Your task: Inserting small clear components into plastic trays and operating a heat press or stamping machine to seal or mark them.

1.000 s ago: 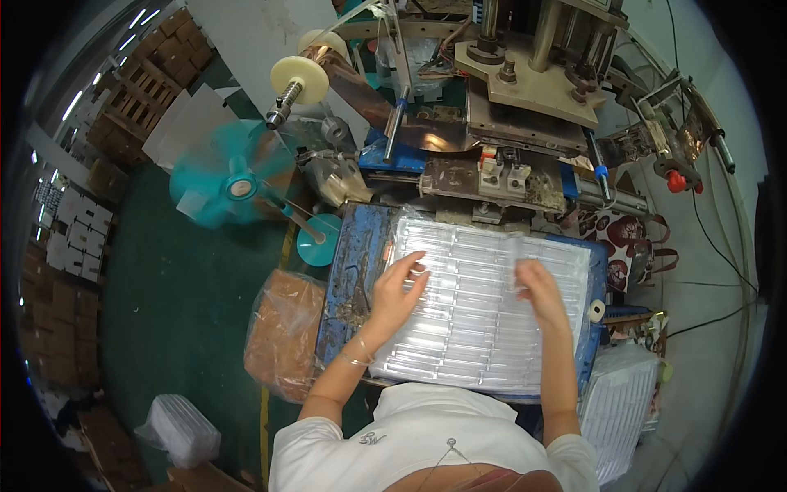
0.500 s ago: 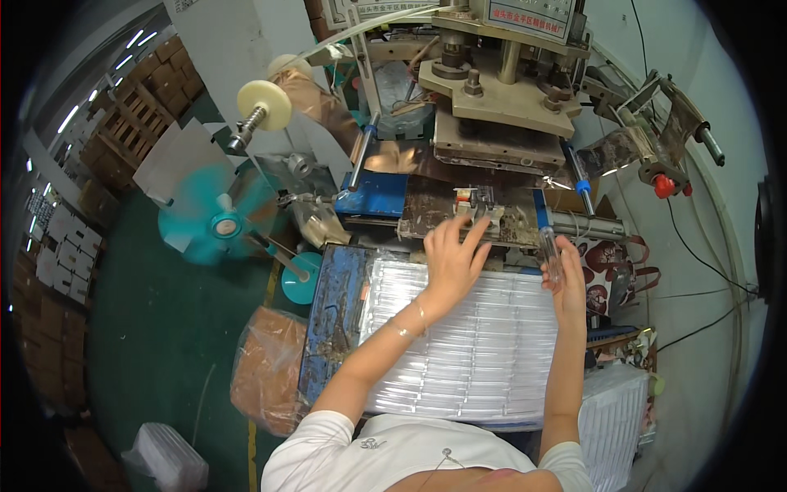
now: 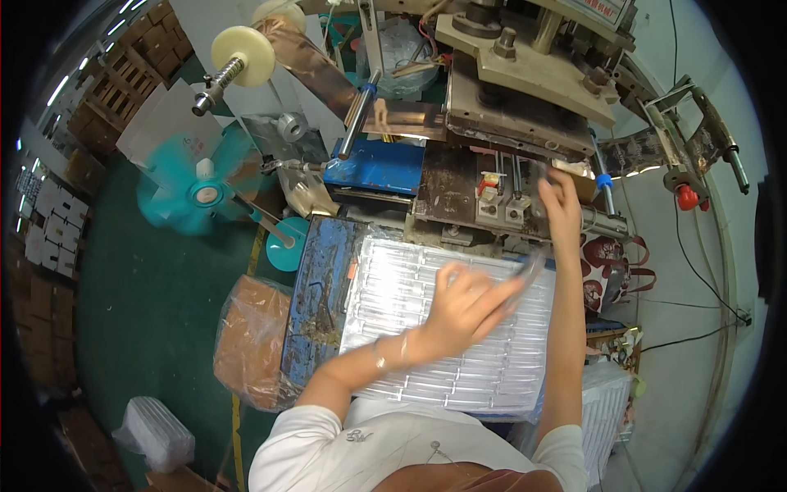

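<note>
Over the tray of clear plastic tubes (image 3: 385, 328), my left hand (image 3: 463, 316) is closed at the fingertips on a clear tube (image 3: 531, 277), smeared by motion. My right hand (image 3: 561, 205) reaches up to the press bed, just right of a small metal fixture (image 3: 502, 209) with two rods. A see-through, blurred clear tube (image 3: 539, 195) is pinched in its fingers. Above the fixture hangs the heavy plate of a stamping press (image 3: 516, 123).
Foil runs from a cream spool (image 3: 243, 56) under the press to a roller arm with a red knob (image 3: 687, 197). A blue metal block (image 3: 377, 166) borders the bed's left. A turquoise fan (image 3: 205, 193) spins at left, near a bagged brown carton (image 3: 254, 340).
My left hand has drawn back from the fixture to above the tray and now has a tube. My right hand has moved up and forward to the fixture's right side. The view has shifted.
</note>
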`<state>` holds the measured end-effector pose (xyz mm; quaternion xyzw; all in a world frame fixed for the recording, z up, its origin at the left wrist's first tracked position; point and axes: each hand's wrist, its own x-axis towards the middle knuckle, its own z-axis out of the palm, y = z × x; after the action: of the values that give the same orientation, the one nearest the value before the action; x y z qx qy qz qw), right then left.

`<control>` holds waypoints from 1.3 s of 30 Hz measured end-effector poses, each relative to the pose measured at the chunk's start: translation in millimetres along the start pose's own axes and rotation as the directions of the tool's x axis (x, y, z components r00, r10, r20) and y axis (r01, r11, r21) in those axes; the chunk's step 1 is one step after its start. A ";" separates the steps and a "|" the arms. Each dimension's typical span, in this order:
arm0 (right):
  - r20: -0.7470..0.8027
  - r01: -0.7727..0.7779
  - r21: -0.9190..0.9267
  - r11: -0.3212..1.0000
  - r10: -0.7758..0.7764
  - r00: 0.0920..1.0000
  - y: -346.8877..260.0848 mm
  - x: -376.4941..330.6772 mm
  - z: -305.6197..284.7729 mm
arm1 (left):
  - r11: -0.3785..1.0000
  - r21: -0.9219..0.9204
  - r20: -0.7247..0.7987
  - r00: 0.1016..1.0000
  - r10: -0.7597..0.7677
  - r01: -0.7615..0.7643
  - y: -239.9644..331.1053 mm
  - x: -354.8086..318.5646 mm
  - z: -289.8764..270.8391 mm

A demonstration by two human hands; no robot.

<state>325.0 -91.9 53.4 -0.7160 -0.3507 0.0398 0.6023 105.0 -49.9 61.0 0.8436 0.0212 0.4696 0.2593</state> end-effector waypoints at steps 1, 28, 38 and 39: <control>0.038 0.030 -0.092 0.995 -0.027 0.999 -5.7 5.9 16.8 | 0.976 -0.148 0.087 0.985 -0.148 0.160 9.3 -24.6 -14.3; -0.049 0.120 -0.246 0.962 -0.136 0.989 5.7 27.2 43.6 | -0.496 -0.292 0.895 0.051 -0.444 0.818 20.1 -149.4 -34.9; -0.070 0.106 -0.221 0.969 -0.125 0.990 3.1 26.5 46.4 | -0.448 -0.246 0.896 0.025 -0.444 0.860 19.2 -149.0 -32.7; -0.082 0.108 -0.215 0.971 -0.128 0.988 3.0 26.4 46.8 | -0.449 -0.246 0.896 0.024 -0.444 0.859 18.9 -148.0 -33.1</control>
<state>323.7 -38.3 47.7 -0.7545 -0.3660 -0.0675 0.5405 -8.1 -93.8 -31.9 0.3528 0.2778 -0.1009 0.8878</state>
